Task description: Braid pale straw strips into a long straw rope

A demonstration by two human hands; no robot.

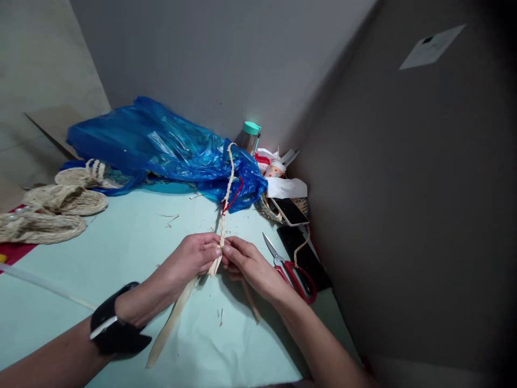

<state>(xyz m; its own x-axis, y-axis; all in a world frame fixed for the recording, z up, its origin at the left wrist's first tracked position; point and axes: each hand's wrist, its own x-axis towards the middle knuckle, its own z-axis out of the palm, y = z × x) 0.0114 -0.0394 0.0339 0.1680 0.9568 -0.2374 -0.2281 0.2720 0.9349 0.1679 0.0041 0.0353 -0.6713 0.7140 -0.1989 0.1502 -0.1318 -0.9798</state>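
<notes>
A pale braid of flat plant fibre [222, 229] runs from between my hands up toward a blue plastic bag, with a red cord [235, 202] tied around it partway along. My left hand [201, 253] pinches the braid's lower end from the left, thumb and fingers closed. From the right, my right hand [245, 261] grips the same spot, its thumb pressed on the fibre. Loose flat strips hang below: a long strip [172, 323] under my left hand, a shorter strip [251, 303] under my right. The fingers partly hide where the strips cross.
Red-handled scissors [301, 280] lie right of my hands beside a black flat object [319, 269]. A phone [291, 211] rests on a basket [266, 209]. Behind are the blue plastic bag [161, 143] and a bottle with a green lid [251, 128]. Woven slippers [76, 202] sit at left.
</notes>
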